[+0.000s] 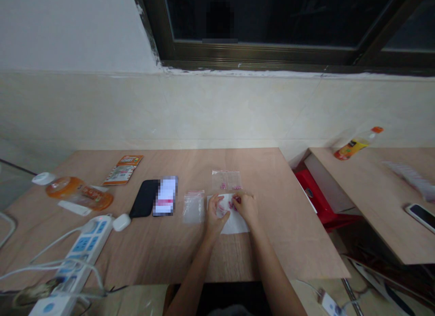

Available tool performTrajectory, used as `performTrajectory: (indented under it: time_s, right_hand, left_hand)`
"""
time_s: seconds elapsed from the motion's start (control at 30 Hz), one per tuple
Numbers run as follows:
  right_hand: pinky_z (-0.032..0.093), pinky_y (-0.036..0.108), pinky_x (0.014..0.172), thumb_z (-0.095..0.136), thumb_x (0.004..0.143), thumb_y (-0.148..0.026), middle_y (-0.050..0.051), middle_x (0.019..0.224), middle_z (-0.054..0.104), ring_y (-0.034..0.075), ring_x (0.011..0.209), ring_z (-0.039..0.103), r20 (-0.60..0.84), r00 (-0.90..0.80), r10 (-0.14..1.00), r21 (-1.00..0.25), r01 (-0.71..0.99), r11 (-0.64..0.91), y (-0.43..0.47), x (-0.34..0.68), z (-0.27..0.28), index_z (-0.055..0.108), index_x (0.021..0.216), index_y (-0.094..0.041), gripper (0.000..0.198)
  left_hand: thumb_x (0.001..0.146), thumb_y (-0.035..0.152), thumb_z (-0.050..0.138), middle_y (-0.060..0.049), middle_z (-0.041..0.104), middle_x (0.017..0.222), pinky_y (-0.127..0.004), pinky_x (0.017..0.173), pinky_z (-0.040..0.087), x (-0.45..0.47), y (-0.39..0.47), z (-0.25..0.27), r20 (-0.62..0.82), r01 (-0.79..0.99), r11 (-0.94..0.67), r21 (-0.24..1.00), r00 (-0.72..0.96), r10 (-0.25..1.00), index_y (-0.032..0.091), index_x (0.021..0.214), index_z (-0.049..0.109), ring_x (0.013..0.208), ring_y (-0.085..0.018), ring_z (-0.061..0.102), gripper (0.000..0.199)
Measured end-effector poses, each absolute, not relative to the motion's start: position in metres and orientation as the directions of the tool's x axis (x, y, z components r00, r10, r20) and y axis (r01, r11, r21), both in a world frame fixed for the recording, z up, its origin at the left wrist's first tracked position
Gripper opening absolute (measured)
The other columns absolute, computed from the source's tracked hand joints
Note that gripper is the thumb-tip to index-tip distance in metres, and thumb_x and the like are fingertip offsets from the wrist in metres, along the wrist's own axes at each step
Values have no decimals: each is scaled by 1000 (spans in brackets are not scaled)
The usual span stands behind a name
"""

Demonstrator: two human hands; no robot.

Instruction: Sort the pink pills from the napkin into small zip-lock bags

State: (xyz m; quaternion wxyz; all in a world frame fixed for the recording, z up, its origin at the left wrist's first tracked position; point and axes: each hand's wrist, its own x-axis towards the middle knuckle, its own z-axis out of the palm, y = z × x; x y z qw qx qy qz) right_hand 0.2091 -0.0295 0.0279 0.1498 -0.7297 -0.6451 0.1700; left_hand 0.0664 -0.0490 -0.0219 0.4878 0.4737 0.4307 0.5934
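A white sheet of paper (pixel 235 224) lies on the desk under both my hands. My left hand (pixel 215 218) rests at its left side, fingers curled round what looks like a small clear zip bag (pixel 221 209); much of the bag is hard to see. Small dark red pieces (pixel 231 205) are on the paper between the hands. My right hand (pixel 247 208) is closed in a pinch at these pieces, its fingertips at a dark red bit. Beyond the paper lies a clear bag (pixel 226 177) with red pieces at its lower edge. Clear zip bags (pixel 194 208) sit left of my left hand.
Left on the desk (pixel 163 252) are a lit phone (pixel 165 196), a black case-like object (pixel 145 198), a white charger (pixel 121 222), an orange packet (pixel 123 169), a lying drink bottle (pixel 79 192) and a power strip (pixel 79 252) with cables. Another table (pixel 380 202) stands right, across a gap.
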Motion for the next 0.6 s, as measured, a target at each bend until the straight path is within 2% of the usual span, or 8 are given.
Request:
performTrajectory:
  time_s: [0.1, 0.23, 0.47, 0.6]
  right_hand:
    - [37, 28, 75, 59, 84, -27, 3, 75, 73, 17, 76, 66, -35, 107, 994, -462, 880, -111, -30, 209, 29, 74, 85, -23, 15]
    - [40, 26, 70, 58, 83, -26, 1, 67, 70, 15, 66, 64, 7, 117, 993, -596, 798, -90, -34, 212, 26, 72, 86, -21, 15]
    - [38, 23, 51, 53, 83, -43, 0, 53, 58, 14, 49, 51, 47, 188, 981, -882, 469, -48, -46, 211, 17, 69, 77, -17, 31]
    - [39, 24, 51, 56, 81, -47, 1, 56, 59, 14, 51, 50, 44, 134, 990, -928, 372, -9, -50, 202, 20, 69, 81, -16, 34]
  left_hand:
    - [58, 10, 73, -7, 62, 113, -42, 106, 38, 67, -49, -22, 147, -171, -158, 973, -74, 986, 24, 122, 46, 113, -22, 58, 71]
    - [58, 11, 73, -7, 62, 113, -43, 106, 38, 67, -49, -23, 148, -171, -158, 973, -68, 987, 24, 123, 46, 113, -22, 58, 71]
    - [58, 16, 76, -7, 62, 113, -42, 104, 41, 68, -49, -22, 146, -171, -157, 973, -80, 986, 24, 123, 46, 112, -23, 59, 72]
    - [59, 19, 78, -7, 62, 113, -42, 103, 42, 68, -48, -23, 146, -150, -156, 976, -75, 986, 23, 124, 46, 112, -23, 59, 73]
